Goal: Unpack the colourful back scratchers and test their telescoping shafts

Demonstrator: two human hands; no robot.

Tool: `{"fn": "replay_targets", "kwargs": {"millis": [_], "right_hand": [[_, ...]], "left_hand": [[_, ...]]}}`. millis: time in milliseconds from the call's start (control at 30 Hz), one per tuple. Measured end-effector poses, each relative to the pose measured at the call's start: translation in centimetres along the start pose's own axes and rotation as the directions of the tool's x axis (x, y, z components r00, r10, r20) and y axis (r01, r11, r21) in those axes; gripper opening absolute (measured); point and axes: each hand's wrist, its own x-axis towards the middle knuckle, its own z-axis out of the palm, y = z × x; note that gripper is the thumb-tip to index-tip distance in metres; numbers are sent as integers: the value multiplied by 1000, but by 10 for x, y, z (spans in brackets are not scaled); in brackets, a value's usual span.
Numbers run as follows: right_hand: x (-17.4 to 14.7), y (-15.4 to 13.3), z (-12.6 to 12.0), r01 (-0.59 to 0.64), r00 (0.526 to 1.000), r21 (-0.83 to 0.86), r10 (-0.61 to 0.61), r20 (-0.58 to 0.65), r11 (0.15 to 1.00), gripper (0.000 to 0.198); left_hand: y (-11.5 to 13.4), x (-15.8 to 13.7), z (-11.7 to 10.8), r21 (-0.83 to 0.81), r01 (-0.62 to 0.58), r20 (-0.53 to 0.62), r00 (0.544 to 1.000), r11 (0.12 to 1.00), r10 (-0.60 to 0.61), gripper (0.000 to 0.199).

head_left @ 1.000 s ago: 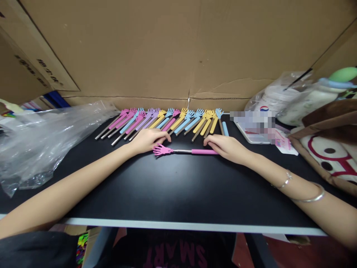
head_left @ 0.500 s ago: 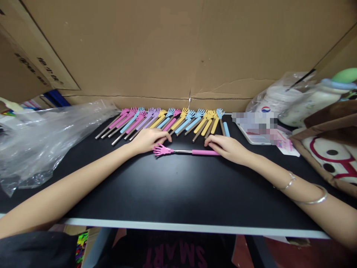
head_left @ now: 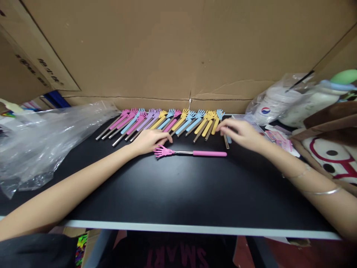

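Observation:
A pink back scratcher [head_left: 209,153] lies crosswise on the black table, its hand-shaped head to the left. My left hand [head_left: 150,140] rests just behind that head, fingers loosely bent, gripping nothing that I can see. At the right end of a row of back scratchers, my right hand [head_left: 237,131] hovers over a blue back scratcher [head_left: 220,114] and partly covers its handle. Its thumb and forefinger are a little apart; motion blurs them, and whether they touch it is unclear. Yellow back scratchers [head_left: 208,123] lie just left of it.
More pink, blue, purple and yellow back scratchers [head_left: 134,123] line the back. A clear plastic bag [head_left: 55,137] covers the left side. On the right are a bagged white cup [head_left: 275,104], a bottle [head_left: 320,98] and a brown cloth item [head_left: 334,123]. Cardboard [head_left: 139,48] walls the back.
My right hand has left the handle end of the pink back scratcher and moved back and right to the blue one. My left hand has stayed in place.

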Motion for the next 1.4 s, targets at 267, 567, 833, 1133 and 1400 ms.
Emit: {"fn": "replay_targets", "kwargs": {"millis": [267, 567, 833, 1133, 1400], "right_hand": [[15, 86, -41, -349, 937, -445, 307, -166, 825, 26], [10, 114, -17, -252, 960, -585, 275, -50, 771, 30], [2, 119, -20, -214, 968, -636, 248, -37, 742, 31], [-2, 117, -22, -209, 970, -657, 237, -47, 725, 26], [-5, 114, -22, -208, 970, -657, 241, -42, 724, 28]], "left_hand": [[1, 0, 0, 31, 2, -5, 1000, 1000, -2, 24], [1, 0, 0, 16, 11, 2, 1000, 1000, -11, 22], [0, 0, 0, 2, 28, 4, 1000, 1000, -28, 21], [1, 0, -1, 13, 36, 0, 999, 999, -36, 22], [2, 0, -2, 11, 25, -5, 1000, 1000, -25, 24]]}}
